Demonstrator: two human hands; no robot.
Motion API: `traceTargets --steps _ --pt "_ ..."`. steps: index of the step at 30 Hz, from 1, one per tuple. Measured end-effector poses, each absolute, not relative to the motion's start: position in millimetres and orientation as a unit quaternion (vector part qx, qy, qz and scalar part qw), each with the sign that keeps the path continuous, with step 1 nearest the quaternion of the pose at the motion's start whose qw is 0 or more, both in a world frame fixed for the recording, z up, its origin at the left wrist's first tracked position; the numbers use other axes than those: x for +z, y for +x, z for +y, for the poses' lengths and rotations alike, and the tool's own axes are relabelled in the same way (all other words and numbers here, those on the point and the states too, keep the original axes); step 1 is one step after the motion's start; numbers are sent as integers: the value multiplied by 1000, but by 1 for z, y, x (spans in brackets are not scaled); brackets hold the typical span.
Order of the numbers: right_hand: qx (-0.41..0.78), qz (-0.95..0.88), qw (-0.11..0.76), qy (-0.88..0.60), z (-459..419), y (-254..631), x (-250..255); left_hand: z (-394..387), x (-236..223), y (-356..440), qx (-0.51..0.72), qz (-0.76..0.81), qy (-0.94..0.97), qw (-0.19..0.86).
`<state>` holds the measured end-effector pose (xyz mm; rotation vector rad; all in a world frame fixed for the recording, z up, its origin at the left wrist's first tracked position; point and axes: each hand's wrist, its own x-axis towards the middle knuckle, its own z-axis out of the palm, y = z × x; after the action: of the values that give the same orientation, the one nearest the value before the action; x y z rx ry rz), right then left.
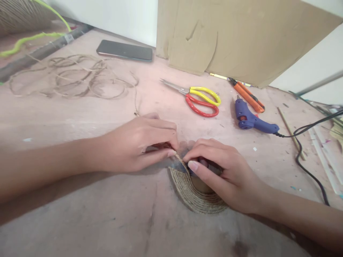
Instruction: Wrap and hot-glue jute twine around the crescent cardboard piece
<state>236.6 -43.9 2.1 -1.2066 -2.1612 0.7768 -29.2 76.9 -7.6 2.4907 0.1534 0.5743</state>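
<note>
twine [179,158] is pinched by left hand [139,142] | coil [184,191] part-covered by right hand [232,166], grip unclear | scissors [188,92], glue gun [250,120] beyond

The left forearm [53,162] enters low, the left hand [146,141] pinching thumb to curled forefinger, while the right forearm [297,212] slants in, the right hand's [223,162] fingers bent and thumb near the forefinger.

Before you on the surface [88,214]: cord-wound piece [198,201], your right hand [219,166] over its right side, your left hand [144,142] off its upper left. Cord strand [181,160] runs between hand and piece. Beyond your hands, scissors [188,93]; right of these, glue gun [248,116], tool [248,96] just behind it. Left, loose twine [91,67]; phone [124,50] behind, rightward. Cardboard [227,35] stands behind the scissors.
</note>
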Motion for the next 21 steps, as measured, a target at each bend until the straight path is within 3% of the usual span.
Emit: traceTargets --steps 9,14,21 --pt "295 -769 313 -473 -46 233 4 67 -10 -27 240 27 963 121" --pt "281 -779 317 -463 -45 238 13 57 -13 -24 215 7 965 152" --pt "190 -862 216 -418 -68 246 14 49 -14 -22 190 60 941 274"
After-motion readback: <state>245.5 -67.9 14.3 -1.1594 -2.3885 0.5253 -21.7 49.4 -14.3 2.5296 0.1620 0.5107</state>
